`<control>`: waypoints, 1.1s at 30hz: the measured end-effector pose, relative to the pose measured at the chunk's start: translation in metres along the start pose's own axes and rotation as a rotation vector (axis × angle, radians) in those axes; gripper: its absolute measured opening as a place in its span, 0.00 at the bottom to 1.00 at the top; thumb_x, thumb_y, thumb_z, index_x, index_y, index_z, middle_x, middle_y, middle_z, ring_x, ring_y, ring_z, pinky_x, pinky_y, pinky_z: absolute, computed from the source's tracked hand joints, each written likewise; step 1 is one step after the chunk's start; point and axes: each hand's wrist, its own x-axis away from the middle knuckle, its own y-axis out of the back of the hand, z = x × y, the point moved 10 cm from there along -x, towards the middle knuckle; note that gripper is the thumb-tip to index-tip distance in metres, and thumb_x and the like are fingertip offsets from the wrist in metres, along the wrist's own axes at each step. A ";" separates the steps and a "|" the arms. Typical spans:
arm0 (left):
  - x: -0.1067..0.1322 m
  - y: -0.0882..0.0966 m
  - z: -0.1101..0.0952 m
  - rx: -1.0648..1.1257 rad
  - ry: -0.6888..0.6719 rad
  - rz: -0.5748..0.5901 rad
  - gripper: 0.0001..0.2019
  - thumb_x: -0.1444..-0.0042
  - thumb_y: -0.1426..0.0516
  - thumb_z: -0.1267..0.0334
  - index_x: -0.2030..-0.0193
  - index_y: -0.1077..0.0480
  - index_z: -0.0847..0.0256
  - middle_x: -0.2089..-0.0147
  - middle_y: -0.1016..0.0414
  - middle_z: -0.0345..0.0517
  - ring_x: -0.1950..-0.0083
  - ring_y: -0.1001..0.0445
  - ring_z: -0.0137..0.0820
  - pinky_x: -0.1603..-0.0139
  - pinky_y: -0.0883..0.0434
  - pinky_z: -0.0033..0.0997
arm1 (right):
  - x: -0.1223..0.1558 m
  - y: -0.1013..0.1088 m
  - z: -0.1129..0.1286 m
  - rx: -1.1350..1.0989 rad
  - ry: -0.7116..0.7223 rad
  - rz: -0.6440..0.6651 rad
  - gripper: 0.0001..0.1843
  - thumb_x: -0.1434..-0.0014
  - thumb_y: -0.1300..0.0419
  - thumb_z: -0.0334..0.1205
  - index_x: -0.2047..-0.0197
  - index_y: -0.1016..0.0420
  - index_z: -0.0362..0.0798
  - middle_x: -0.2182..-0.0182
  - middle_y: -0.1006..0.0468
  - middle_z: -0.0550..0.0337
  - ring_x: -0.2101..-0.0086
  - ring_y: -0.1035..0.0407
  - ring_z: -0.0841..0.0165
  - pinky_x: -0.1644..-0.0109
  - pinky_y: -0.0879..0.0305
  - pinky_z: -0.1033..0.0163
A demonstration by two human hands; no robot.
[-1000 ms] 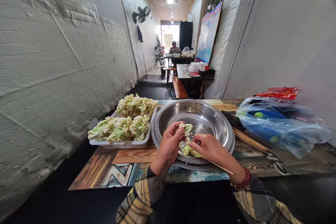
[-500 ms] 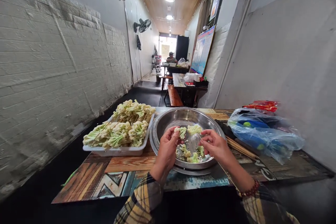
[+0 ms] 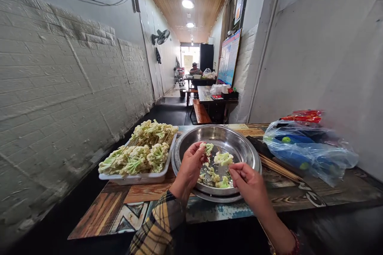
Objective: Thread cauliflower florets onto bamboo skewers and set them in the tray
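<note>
My left hand (image 3: 191,167) pinches a small cauliflower floret (image 3: 207,149) over the steel basin (image 3: 179,149). Across from it, the fingers of my right hand (image 3: 247,181) are closed at the stem of a larger floret (image 3: 223,159). A thin wooden skewer (image 3: 263,231) shows below my right wrist, in line with that hand; its upper length is hidden by the palm. The two florets are apart. Inside the basin lie several loose cauliflower pieces (image 3: 224,182) and crumbs. To the left, a white tray (image 3: 140,179) carries heaped skewered cauliflower (image 3: 137,159).
Bare wooden skewers (image 3: 281,169) lie right of the basin, beside a clear plastic bag (image 3: 311,151) with blue and green contents. A red packet (image 3: 308,116) sits behind it. Farther back are a bench (image 3: 201,111), another table (image 3: 206,92) and a seated person (image 3: 195,70).
My right hand has moved down and turned, lowering its floret toward the basin and away from the left one. My left hand stays nearly in place. The view has shifted slightly.
</note>
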 end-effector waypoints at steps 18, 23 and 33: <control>0.011 -0.005 0.008 0.027 0.056 0.044 0.11 0.49 0.38 0.57 0.63 0.30 0.61 0.66 0.26 0.42 0.66 0.26 0.27 0.64 0.30 0.26 | 0.006 -0.014 0.021 0.403 0.271 0.089 0.11 0.37 0.47 0.42 0.62 0.24 0.51 0.68 0.18 0.59 0.69 0.25 0.65 0.64 0.34 0.62; 0.011 -0.002 0.013 -0.019 0.073 0.030 0.09 0.51 0.36 0.63 0.63 0.30 0.60 0.67 0.26 0.40 0.67 0.26 0.26 0.64 0.31 0.25 | 0.007 -0.013 0.020 0.398 0.287 0.098 0.10 0.37 0.48 0.40 0.64 0.25 0.51 0.71 0.20 0.61 0.71 0.27 0.67 0.65 0.35 0.64; 0.017 -0.019 0.025 -0.163 0.167 0.136 0.14 0.58 0.32 0.63 0.63 0.25 0.63 0.65 0.23 0.43 0.66 0.26 0.26 0.62 0.30 0.27 | 0.006 -0.007 0.026 0.425 0.300 0.058 0.10 0.38 0.48 0.36 0.65 0.26 0.50 0.72 0.21 0.62 0.71 0.28 0.68 0.65 0.39 0.65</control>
